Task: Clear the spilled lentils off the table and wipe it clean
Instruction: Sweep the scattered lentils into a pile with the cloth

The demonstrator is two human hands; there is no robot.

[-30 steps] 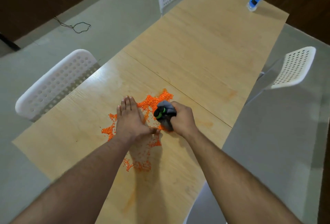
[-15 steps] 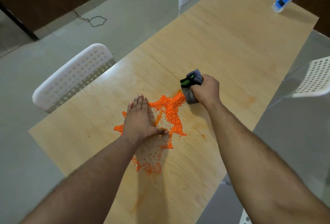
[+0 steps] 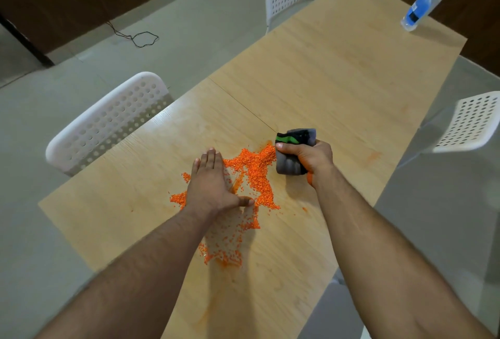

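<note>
While left hand (image 3: 209, 185) lies flat, right hand (image 3: 308, 156) clutches cloth (image 3: 292, 153).

Home dining room: wooden table (image 3: 338, 73), white chairs (image 3: 108, 122).

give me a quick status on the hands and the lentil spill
Left hand flat on the table among the lentils. Right hand grips the grey cloth at the spill's far edge. Lentils uncleared; nothing in the way.
</note>
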